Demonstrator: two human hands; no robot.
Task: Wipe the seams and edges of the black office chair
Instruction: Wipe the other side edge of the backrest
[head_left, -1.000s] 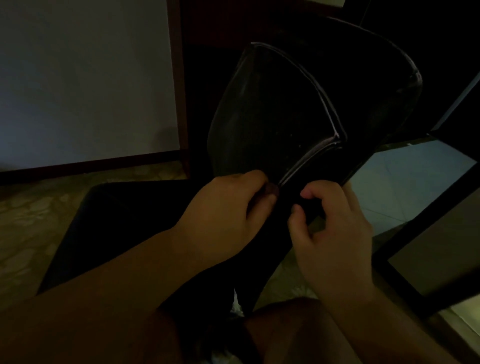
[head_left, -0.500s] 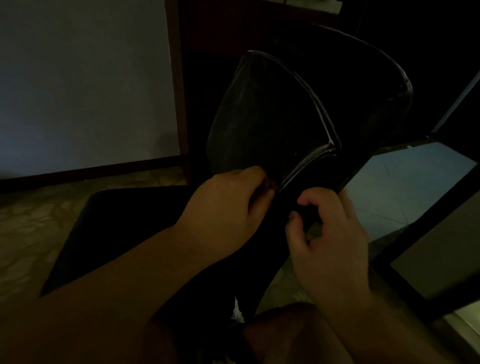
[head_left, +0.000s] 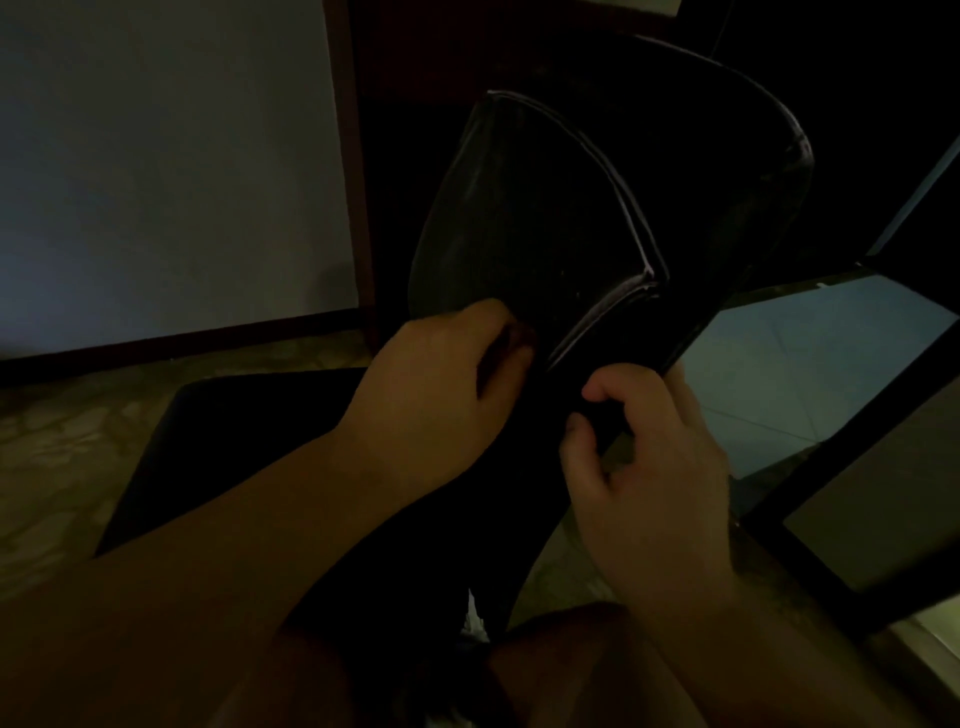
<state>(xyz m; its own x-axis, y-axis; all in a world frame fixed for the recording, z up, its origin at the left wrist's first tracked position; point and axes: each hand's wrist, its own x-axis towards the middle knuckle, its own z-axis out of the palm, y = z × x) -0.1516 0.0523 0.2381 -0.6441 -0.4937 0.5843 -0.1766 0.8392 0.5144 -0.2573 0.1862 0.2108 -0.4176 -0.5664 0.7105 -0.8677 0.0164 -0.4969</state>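
Observation:
The black office chair's back (head_left: 530, 218) tilts toward me, with a pale piped seam (head_left: 597, 317) running down to its lower edge. My left hand (head_left: 436, 389) sits at the seam's lower end. Its curled fingers and thumb pinch a small reddish cloth (head_left: 523, 335) against the leather. My right hand (head_left: 644, 467) is just right of it and grips the chair back's dark lower edge between thumb and curled fingers. The black seat (head_left: 218, 436) lies under my left forearm.
A pale wall (head_left: 166, 166) with a dark skirting and a wooden frame post (head_left: 353, 182) stands at the left. Patterned floor (head_left: 52, 467) surrounds the seat. Dark frame bars (head_left: 831, 467) and light floor tiles (head_left: 779, 374) lie at the right. My knee (head_left: 571, 670) is at the bottom.
My left hand has crept a little up along the seam with the cloth. My right hand has slid slightly left along the lower edge. The chair back has shifted a bit left.

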